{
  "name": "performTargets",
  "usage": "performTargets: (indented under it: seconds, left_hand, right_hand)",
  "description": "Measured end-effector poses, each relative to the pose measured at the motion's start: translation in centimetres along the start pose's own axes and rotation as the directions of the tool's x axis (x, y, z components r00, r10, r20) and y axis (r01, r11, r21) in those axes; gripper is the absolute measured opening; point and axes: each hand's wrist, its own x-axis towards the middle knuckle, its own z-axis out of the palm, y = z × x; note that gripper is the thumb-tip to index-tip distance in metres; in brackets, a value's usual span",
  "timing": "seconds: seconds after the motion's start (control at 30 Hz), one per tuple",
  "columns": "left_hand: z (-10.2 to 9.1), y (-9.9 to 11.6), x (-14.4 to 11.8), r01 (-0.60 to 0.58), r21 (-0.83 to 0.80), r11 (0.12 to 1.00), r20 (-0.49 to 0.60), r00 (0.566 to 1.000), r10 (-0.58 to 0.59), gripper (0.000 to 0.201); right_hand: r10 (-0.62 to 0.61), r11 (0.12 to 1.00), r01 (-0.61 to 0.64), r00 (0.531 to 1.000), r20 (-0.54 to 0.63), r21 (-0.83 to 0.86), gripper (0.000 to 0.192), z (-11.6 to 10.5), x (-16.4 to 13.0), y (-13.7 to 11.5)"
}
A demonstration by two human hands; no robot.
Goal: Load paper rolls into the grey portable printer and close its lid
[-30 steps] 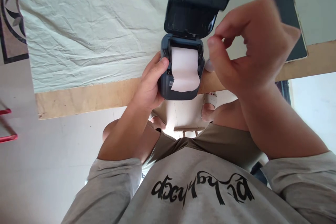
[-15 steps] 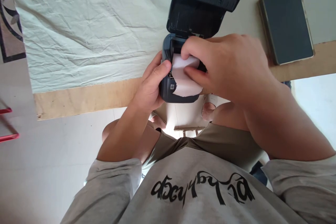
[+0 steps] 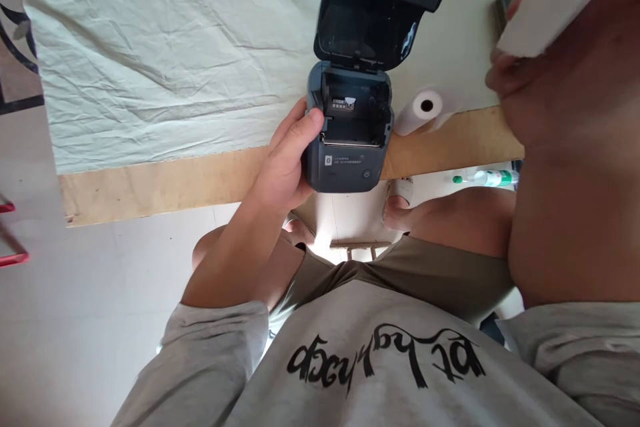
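My left hand (image 3: 287, 160) is wrapped round the left side of a small dark label printer (image 3: 345, 173), thumb on its rim. The printer's lid (image 3: 370, 20) stands wide open, tipped back. Inside, the paper bay (image 3: 355, 110) is bare, with a small printed sticker showing. High at the right, close to the camera, my right hand (image 3: 575, 87) is closed on white paper (image 3: 555, 7), which looks like a paper roll with a loose end. Another white paper roll (image 3: 413, 113) with a dark core hole lies beside the printer, at the table edge.
A wrinkled pale green cloth (image 3: 170, 60) covers the table, whose bare wooden edge (image 3: 165, 180) runs along the front. A phone (image 3: 507, 3) is mostly hidden behind my right hand. Below the table are a bottle (image 3: 493, 178) with a green cap and a red frame (image 3: 13, 259).
My right hand has lifted the white paper out of the printer and moved up and right, uncovering the bay and the second roll. It now covers most of the phone. My left hand stays on the printer.
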Motion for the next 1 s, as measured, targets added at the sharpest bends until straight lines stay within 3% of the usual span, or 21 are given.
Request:
performTargets:
  seconds: [0.1, 0.17, 0.27, 0.4, 0.5, 0.57, 0.67, 0.73, 0.83, 0.9, 1.0]
  left_hand:
    - [0.0, -0.1, 0.1, -0.004, 0.006, 1.0, -0.001, 1.0, 0.004, 0.033]
    - [0.0, -0.1, 0.2, -0.011, 0.007, 1.0, -0.005, 1.0, 0.011, 0.034]
    - [0.0, -0.2, 0.2, -0.02, 0.001, 1.0, -0.017, 1.0, 0.02, 0.033]
    - [0.0, -0.3, 0.2, -0.022, 0.002, 1.0, 0.0, 1.0, 0.022, 0.032]
    - [-0.1, -0.3, 0.2, -0.018, 0.005, 1.0, 0.016, 1.0, 0.018, 0.033]
    - [0.0, -0.2, 0.2, -0.014, 0.013, 1.0, 0.006, 1.0, 0.014, 0.035]
    - [0.2, -0.2, 0.1, 0.004, 0.002, 1.0, -0.008, 1.0, -0.004, 0.035]
    - [0.3, -0.1, 0.1, 0.01, -0.022, 1.0, -0.004, 1.0, -0.01, 0.033]
    - [0.3, 0.0, 0.0, 0.01, -0.04, 0.999, -0.005, 1.0, -0.011, 0.03]
    - [0.4, 0.2, 0.0, 0.005, -0.028, 1.0, -0.012, 1.0, -0.006, 0.029]
    - [0.4, 0.3, 0.0, -0.001, -0.001, 1.0, -0.009, 1.0, 0.001, 0.029]
  right_hand:
    - [-0.008, 0.997, 0.012, 0.999, -0.049, 0.08, 0.02, 0.3, 0.0, 1.3]
    - [-0.092, 0.995, 0.094, 0.993, -0.073, 0.025, 0.021, 0.4, -0.7, 1.2]
    - [-0.167, 0.97, 0.153, 0.984, -0.061, -0.189, 0.024, 0.1, -1.4, 1.2]
    - [-0.115, 0.875, 0.094, 0.993, -0.016, -0.476, 0.044, -0.3, -1.2, 2.1]
    - [-0.096, 0.817, 0.114, 0.994, 0.061, -0.565, 0.065, -0.8, -1.4, 1.9]
    - [-0.242, 0.821, 0.229, 0.969, 0.045, -0.523, 0.063, -1.1, -2.0, 1.1]
    - [-0.464, 0.844, 0.41, 0.882, -0.084, -0.346, 0.034, -0.8, -3.6, -0.6]
    - [-0.437, 0.857, 0.412, 0.899, -0.013, -0.309, 0.027, 0.1, -4.7, -1.6]
    - [-0.277, 0.809, 0.349, 0.936, 0.217, -0.473, 0.036, 1.9, -5.6, -2.4]
    - [-0.207, 0.792, 0.317, 0.943, 0.259, -0.521, 0.033, 2.6, -5.6, -2.3]
    - [-0.156, 0.845, 0.285, 0.94, 0.302, -0.452, 0.032, 2.7, -5.4, -2.0]
